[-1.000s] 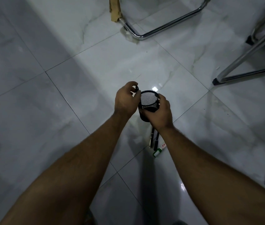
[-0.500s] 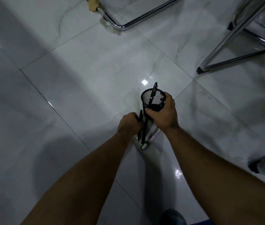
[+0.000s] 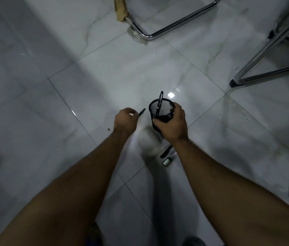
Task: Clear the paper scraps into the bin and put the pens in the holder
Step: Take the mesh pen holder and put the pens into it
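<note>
Holding the mesh holder (image 3: 161, 110) off the floor in our right hand (image 3: 172, 125), fingers wrapped round its lower wall, mouth tipped up toward us; one pen (image 3: 159, 103) already stands inside, top sticking past the rim. Left hand (image 3: 125, 119) curled round a second pen (image 3: 141, 111), tip pointing at the holder, just beside it, not yet in. Two more on the tile floor (image 3: 104, 71) below our right wrist: a dark pen (image 3: 166, 151) and a green-capped marker (image 3: 166, 161), touching or nearly so, partly hidden by the forearm. Handling, our guess: pens light, stiff, smooth, likely to roll on glossy tile, so pinch mid-barrel. Holder light, rigid wire, mesh gives grip; hold low so the mouth stays free. Room: open floor left and ahead; chrome chair legs (image 3: 172, 23) well apart up top, another frame (image 3: 264, 55) far rt. No paper scraps or bin seen.
</note>
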Demonstrator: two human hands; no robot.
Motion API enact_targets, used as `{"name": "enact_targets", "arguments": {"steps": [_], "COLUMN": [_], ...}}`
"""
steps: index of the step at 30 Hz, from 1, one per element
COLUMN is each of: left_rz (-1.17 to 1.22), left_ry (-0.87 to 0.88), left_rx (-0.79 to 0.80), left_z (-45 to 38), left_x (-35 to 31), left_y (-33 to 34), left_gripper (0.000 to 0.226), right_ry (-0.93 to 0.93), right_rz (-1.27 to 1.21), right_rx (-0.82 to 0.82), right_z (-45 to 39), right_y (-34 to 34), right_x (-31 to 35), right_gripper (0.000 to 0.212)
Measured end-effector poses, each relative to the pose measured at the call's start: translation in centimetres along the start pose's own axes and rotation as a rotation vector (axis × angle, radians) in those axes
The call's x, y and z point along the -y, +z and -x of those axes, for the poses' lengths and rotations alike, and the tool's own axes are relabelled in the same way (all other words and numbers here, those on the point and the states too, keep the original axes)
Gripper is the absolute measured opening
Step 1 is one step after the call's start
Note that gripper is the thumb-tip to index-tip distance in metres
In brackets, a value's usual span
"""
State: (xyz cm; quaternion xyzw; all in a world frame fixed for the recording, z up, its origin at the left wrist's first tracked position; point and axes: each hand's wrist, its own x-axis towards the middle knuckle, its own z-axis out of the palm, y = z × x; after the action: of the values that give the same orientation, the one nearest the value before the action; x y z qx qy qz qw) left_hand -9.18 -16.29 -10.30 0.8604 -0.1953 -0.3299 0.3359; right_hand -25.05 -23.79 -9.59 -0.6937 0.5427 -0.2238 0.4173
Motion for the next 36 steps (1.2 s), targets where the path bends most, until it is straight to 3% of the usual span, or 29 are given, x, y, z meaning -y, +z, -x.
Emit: {"name": "enact_targets", "arguments": {"steps": [5, 12, 19, 24, 29, 33, 36], "left_rz": [0.452, 0.668, 0.658, 0.517, 0.308, 0.346, 0.369], "left_ry": [-0.070, 0.079, 0.159, 0.154, 0.188, 0.145, 0.150], "left_rx": [-0.043, -0.048, -0.128, 0.007, -0.034, -0.070, -0.043], "left_z": [0.3, 0.0, -1.0, -0.7, -0.1, 0.9, 1.2], "left_x": [-1.9, -4.1, -4.6, -4.2, -2.3, -1.9, -1.8], "left_y": [-3.4, -5.2, -5.3, -3.6, -0.7, 0.2, 0.4], "left_gripper": [0.009, 0.004, 0.026, 0.016, 0.011, 0.029, 0.023], "right_ry": [0.045, 0.034, 0.036, 0.010, -0.049, -0.066, -0.072], "right_rz": [-0.004, -0.005, 0.027, 0.014, -0.005, -0.021, -0.040], "right_rx": [0.002, -0.002, 0.023, 0.047, 0.067, 0.065, 0.060], "right_z": [-0.4, -1.0, -0.7, -0.3, -0.1, 0.0, 0.0], "right_y": [1.1, 1.8, 2.1, 2.2, 2.5, 2.3, 2.0], "right_x": [0.3, 0.8, 0.6, 1.1, 2.1, 2.1, 2.0], "right_gripper": [0.083, 0.084, 0.084, 0.083, 0.080, 0.078, 0.076]}}
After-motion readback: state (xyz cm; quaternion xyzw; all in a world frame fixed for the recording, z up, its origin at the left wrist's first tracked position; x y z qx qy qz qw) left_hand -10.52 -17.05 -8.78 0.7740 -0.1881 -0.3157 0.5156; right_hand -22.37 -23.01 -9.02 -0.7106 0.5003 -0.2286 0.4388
